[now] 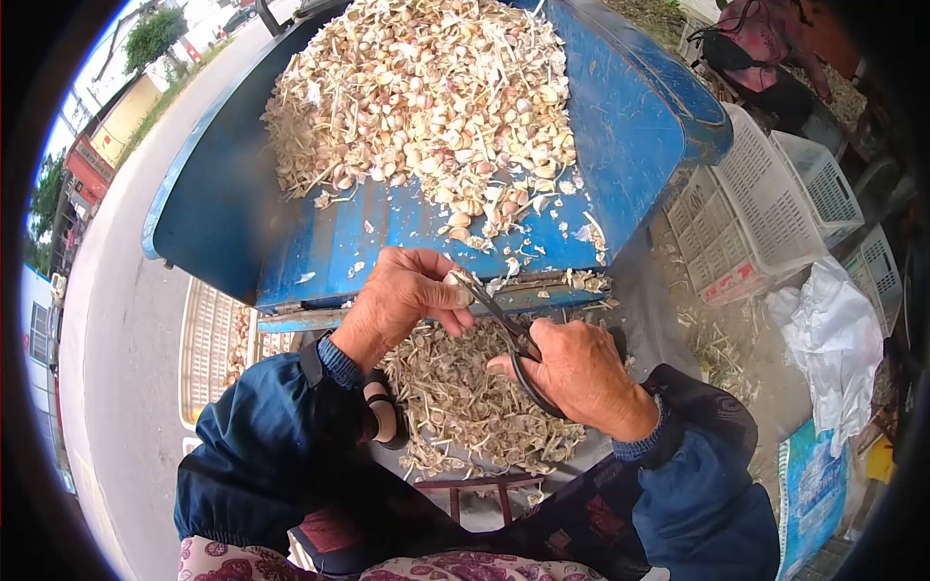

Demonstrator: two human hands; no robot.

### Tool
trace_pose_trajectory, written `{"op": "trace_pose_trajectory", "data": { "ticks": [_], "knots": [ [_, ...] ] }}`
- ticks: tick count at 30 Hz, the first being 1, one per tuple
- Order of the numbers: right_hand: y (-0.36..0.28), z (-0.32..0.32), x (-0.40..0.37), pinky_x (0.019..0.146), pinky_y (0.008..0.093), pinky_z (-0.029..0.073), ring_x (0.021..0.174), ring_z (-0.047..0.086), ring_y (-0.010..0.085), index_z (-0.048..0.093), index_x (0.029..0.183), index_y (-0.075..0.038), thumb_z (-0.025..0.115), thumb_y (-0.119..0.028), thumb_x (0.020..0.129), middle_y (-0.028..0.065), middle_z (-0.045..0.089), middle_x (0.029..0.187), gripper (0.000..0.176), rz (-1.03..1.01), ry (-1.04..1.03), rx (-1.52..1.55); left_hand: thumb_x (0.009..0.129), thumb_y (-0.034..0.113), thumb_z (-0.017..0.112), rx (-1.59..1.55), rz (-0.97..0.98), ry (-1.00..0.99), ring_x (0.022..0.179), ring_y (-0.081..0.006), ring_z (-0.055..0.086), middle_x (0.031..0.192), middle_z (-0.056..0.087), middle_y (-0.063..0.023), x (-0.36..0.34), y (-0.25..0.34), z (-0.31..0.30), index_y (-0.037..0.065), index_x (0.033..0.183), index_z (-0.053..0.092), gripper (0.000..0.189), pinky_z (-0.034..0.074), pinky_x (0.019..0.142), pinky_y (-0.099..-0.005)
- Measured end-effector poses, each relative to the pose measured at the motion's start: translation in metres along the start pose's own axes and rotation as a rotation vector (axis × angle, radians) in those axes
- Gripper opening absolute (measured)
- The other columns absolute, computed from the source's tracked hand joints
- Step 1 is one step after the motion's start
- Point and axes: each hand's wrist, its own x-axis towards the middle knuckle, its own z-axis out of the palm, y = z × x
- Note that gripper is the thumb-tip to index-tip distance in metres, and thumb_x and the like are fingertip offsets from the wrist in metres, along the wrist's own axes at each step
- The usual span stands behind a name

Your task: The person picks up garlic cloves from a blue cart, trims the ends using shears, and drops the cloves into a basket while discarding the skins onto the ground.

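Observation:
My left hand (409,295) pinches a small pale piece of garlic (457,279) between thumb and fingers, over the front edge of the blue cart bed. My right hand (585,376) is wrapped round the dark handles of a pair of scissors (506,324). The scissor blades point up and left and reach the garlic at my left fingertips; how far apart they are is hard to see. In front of both hands, a big heap of garlic cloves and stems (426,107) fills the blue cart bed (329,242). Below them lies a pile of dry garlic trimmings (484,407).
A cream plastic crate (205,349) with garlic stands left of the cart. White crates (751,203) and a white plastic bag (828,334) are at the right. A blue printed sack (812,489) lies lower right. Another person (760,48) is partly visible upper right.

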Motion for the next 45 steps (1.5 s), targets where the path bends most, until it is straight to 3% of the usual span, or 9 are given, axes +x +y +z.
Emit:
{"op": "trace_pose_trajectory", "data": {
  "ticks": [7, 15, 18, 21, 29, 32, 36, 38, 45],
  "knots": [
    [-0.004, -0.008, -0.01, 0.045, 0.0277, 0.041, 0.049, 0.054, 0.0084, 0.056, 0.076, -0.003, 0.048, -0.06, 0.095, 0.0002, 0.049, 0.052, 0.06, 0.479, -0.335, 1.061, 0.079, -0.009, 0.065, -0.129, -0.154, -0.115, 0.071, -0.0289, 0.071, 0.084, 0.068, -0.0185, 0.0, -0.014, 0.012, -0.007, 0.098, 0.063, 0.019, 0.061, 0.059, -0.0333],
    [0.005, -0.011, -0.018, 0.046, 0.025, 0.047, 0.054, 0.062, 0.0149, 0.054, 0.092, 0.002, 0.049, -0.073, 0.086, 0.0058, 0.058, 0.065, 0.075, 0.709, -0.396, 1.309, 0.082, 0.001, 0.061, 0.244, -0.047, 0.213, 0.065, -0.0149, 0.062, 0.075, 0.06, -0.0028, 0.059, -0.017, -0.036, 0.0, 0.085, 0.063, 0.003, 0.047, 0.051, -0.0328],
    [0.003, -0.017, -0.015, 0.044, 0.0258, 0.046, 0.05, 0.061, 0.0158, 0.055, 0.089, 0.003, 0.053, -0.069, 0.087, 0.0067, 0.057, 0.061, 0.072, 0.709, -0.307, 1.26, 0.079, 0.01, 0.071, 0.833, 0.422, 0.429, 0.066, -0.0201, 0.061, 0.071, 0.061, -0.0071, 0.098, -0.022, -0.035, 0.0, 0.081, 0.067, 0.011, 0.048, 0.057, -0.0381],
    [0.006, -0.021, -0.015, 0.043, 0.0258, 0.045, 0.048, 0.06, 0.0156, 0.056, 0.086, 0.004, 0.054, -0.068, 0.087, 0.0069, 0.056, 0.06, 0.071, 0.679, -0.221, 1.245, 0.077, 0.011, 0.071, 1.194, 0.805, 0.287, 0.075, -0.0293, 0.064, 0.076, 0.062, -0.0136, 0.123, -0.03, -0.044, 0.004, 0.081, 0.07, 0.008, 0.049, 0.065, -0.0408],
    [0.011, -0.028, -0.015, 0.053, 0.0254, 0.047, 0.053, 0.061, 0.0133, 0.06, 0.087, 0.002, 0.052, -0.062, 0.091, 0.0051, 0.058, 0.062, 0.064, 0.645, -0.292, 1.109, 0.079, 0.008, 0.067, 1.345, 0.811, 0.142, 0.082, -0.0382, 0.062, 0.085, 0.062, -0.0182, 0.147, -0.047, -0.051, 0.001, 0.08, 0.063, 0.008, 0.049, 0.071, -0.0454],
    [0.008, -0.03, -0.011, 0.052, 0.0278, 0.046, 0.052, 0.06, 0.0141, 0.06, 0.086, 0.001, 0.053, -0.062, 0.091, 0.0054, 0.058, 0.061, 0.064, 0.619, -0.303, 1.017, 0.081, 0.009, 0.067, 1.273, 0.902, 0.098, 0.067, -0.0292, 0.062, 0.074, 0.062, -0.0137, 0.156, -0.054, -0.072, -0.002, 0.081, 0.062, 0.012, 0.048, 0.061, -0.0395],
    [0.017, -0.01, -0.011, 0.055, 0.0376, 0.046, 0.055, 0.059, 0.0284, 0.055, 0.08, 0.001, 0.061, -0.056, 0.089, 0.0125, 0.056, 0.06, 0.058, 0.364, -0.085, 0.536, 0.087, 0.016, 0.07, 0.591, 0.166, 0.079, 0.053, -0.0047, 0.046, 0.061, 0.054, 0.0024, 0.106, -0.014, -0.045, 0.001, 0.09, 0.065, 0.016, 0.036, 0.047, -0.0216],
    [0.014, -0.006, -0.01, 0.065, 0.0482, 0.05, 0.069, 0.063, 0.0445, 0.056, 0.079, 0.006, 0.064, -0.049, 0.088, 0.0272, 0.061, 0.067, 0.056, 0.241, 0.05, 0.227, 0.089, 0.018, 0.069, 0.495, 0.105, 0.028, 0.054, -0.0048, 0.047, 0.065, 0.056, 0.0016, 0.075, 0.0, -0.026, 0.001, 0.093, 0.066, 0.017, 0.034, 0.046, -0.0202],
    [0.006, -0.008, -0.002, 0.063, 0.0483, 0.05, 0.067, 0.065, 0.0404, 0.055, 0.081, 0.004, 0.067, -0.05, 0.085, 0.0232, 0.063, 0.067, 0.055, 0.178, 0.104, 0.001, 0.086, 0.015, 0.073, 0.117, 0.118, -0.141, 0.057, -0.0037, 0.048, 0.075, 0.059, 0.0023, 0.039, -0.003, 0.005, -0.001, 0.1, 0.064, 0.022, 0.034, 0.047, -0.0166]
  ]
}}
